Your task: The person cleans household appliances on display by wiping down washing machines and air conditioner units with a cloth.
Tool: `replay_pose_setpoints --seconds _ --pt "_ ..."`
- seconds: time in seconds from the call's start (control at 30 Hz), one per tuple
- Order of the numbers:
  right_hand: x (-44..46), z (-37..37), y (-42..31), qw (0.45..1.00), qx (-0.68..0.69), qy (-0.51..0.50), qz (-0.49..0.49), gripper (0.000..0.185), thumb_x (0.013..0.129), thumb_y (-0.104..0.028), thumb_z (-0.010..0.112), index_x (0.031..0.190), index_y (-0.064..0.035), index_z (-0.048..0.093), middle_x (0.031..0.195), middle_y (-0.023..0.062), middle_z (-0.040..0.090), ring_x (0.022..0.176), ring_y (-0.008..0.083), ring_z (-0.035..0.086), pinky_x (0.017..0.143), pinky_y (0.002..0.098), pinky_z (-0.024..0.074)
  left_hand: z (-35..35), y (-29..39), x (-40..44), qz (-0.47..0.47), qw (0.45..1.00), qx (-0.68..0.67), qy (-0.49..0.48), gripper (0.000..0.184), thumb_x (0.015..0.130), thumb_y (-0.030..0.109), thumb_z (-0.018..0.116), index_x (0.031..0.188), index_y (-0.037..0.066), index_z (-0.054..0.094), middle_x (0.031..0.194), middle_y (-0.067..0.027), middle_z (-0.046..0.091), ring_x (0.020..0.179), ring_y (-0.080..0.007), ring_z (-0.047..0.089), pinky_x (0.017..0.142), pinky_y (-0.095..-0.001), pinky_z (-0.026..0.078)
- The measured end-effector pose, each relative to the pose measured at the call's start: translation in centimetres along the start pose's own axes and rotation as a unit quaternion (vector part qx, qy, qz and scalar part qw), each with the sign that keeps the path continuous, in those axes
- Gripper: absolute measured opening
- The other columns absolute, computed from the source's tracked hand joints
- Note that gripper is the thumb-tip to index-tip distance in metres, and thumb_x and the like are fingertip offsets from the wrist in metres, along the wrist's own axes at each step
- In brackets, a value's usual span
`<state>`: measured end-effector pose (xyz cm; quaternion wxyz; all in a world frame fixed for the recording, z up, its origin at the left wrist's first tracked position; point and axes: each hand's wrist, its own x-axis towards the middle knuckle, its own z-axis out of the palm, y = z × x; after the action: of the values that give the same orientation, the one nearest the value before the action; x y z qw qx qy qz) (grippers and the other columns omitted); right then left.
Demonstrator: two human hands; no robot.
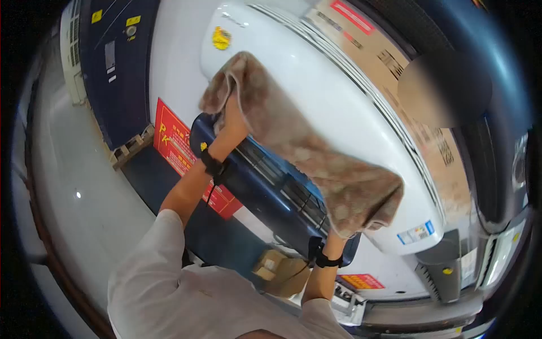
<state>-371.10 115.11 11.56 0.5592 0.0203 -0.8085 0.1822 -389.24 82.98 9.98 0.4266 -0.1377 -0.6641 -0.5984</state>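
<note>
A brown patterned cloth (299,135) is stretched between my two hands, in front of a white air-conditioner unit (316,79). My left hand (230,121) is at the cloth's upper left end, its fingers mostly covered by the folds. At the lower right end, my right hand (345,234) is under the bunched edge, fingers hidden. Black bands circle both wrists. Below the cloth lies a dark blue unit (248,181) with open slots. The white unit bears a yellow sticker (221,38) and a blue-and-white label (416,233).
Cardboard boxes (446,164) stand behind the white unit. Red signs (169,135) hang at the left. A dark cabinet (116,73) stands on a wooden pallet (132,148). An open carton (285,274) is on the floor. Another unit (449,271) is at the lower right.
</note>
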Motion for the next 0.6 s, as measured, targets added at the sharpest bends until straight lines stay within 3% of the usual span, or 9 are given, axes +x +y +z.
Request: replay_pose_setpoints --seconds 0.1,0.27,0.4,0.47,0.57,0.6 --pt "2.6 3.8 -3.3 1.000 0.008 0.010 -0.018 0.056 0.098 -0.020 0.064 0.148 0.0000 0.048 0.144 0.0132 0.058 0.128 0.0241 0.058 0.110 0.0356 0.0463 1.0 -6.1 0.5 -0.086 0.983 -0.153 0.050 0.055 0.101 0.030 0.062 0.146 0.002 0.044 0.143 -0.0164 0.048 0.131 -0.0283 0.050 0.111 -0.0421 0.040" --pt "-3.9 13.3 -10.3 0.993 0.077 -0.075 -0.041 0.056 0.099 -0.020 0.063 0.148 -0.0002 0.048 0.144 0.0133 0.058 0.128 0.0240 0.058 0.109 0.0354 0.0464 -3.2 -1.3 -7.6 -0.007 0.993 -0.119 -0.001 0.049 0.098 0.022 0.067 0.139 0.001 0.051 0.132 -0.0152 0.051 0.118 -0.0264 0.052 0.101 -0.0410 0.043" --pt "-11.8 16.1 -15.5 0.958 0.210 -0.197 -0.004 0.056 0.099 -0.020 0.063 0.148 -0.0003 0.047 0.144 0.0133 0.057 0.128 0.0238 0.058 0.109 0.0353 0.0465 -9.9 0.2 -11.2 0.036 0.991 -0.107 0.076 0.045 0.095 0.016 0.070 0.134 0.000 0.056 0.123 -0.0143 0.054 0.109 -0.0248 0.053 0.094 -0.0401 0.046" --pt "-14.8 16.9 -17.7 0.924 0.281 -0.258 0.035 0.056 0.099 -0.020 0.063 0.148 -0.0004 0.047 0.144 0.0133 0.057 0.128 0.0237 0.058 0.109 0.0352 0.0465 -13.4 0.6 -12.1 0.084 0.981 -0.108 0.141 0.043 0.094 0.013 0.072 0.132 0.000 0.058 0.118 -0.0138 0.056 0.104 -0.0240 0.054 0.090 -0.0397 0.047" --pt "-17.3 19.9 -21.5 0.866 0.359 -0.341 0.074 0.056 0.099 -0.021 0.063 0.149 -0.0005 0.047 0.144 0.0133 0.057 0.128 0.0236 0.058 0.109 0.0351 0.0466 -19.5 0.9 -10.9 0.283 0.910 -0.155 0.261 0.040 0.091 0.008 0.074 0.128 -0.001 0.062 0.111 -0.0131 0.058 0.097 -0.0229 0.055 0.084 -0.0390 0.049" --pt "-17.6 21.4 -23.1 0.844 0.383 -0.366 0.077 0.056 0.099 -0.021 0.063 0.149 -0.0005 0.047 0.144 0.0134 0.057 0.128 0.0236 0.058 0.109 0.0350 0.0466 -23.9 2.7 -9.7 0.260 0.946 0.019 0.194 0.045 0.091 0.010 0.075 0.132 0.001 0.061 0.113 -0.0114 0.060 0.101 -0.0227 0.058 0.089 -0.0372 0.050"
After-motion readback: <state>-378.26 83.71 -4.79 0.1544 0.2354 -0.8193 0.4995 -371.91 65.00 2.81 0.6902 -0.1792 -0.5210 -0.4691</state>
